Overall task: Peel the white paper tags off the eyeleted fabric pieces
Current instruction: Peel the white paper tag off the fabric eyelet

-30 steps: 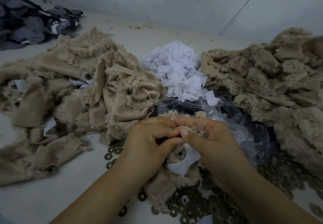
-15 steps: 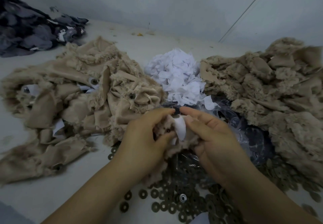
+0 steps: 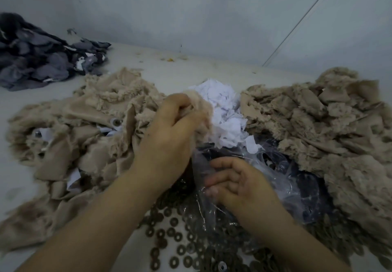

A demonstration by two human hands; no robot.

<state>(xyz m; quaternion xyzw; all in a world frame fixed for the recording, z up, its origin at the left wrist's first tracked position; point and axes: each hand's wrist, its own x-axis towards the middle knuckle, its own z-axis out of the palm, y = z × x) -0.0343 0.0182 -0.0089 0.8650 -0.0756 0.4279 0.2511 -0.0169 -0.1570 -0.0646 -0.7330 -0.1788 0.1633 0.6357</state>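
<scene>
Half a sec ago both hands pinched one fabric piece w/ a white tag between them, low center. Now we saw them split. Left hand had gone up, fingers curled round the tan fabric piece, blurred, right by the white tag pile. Right hand dropped onto the clear plastic bag, fingers loosely curled; couldn't tell if it held the tag. We judged the tag was off, piece headed to the peeled heap. Untagged heap on the left showed tags still on, so plenty left.
</scene>
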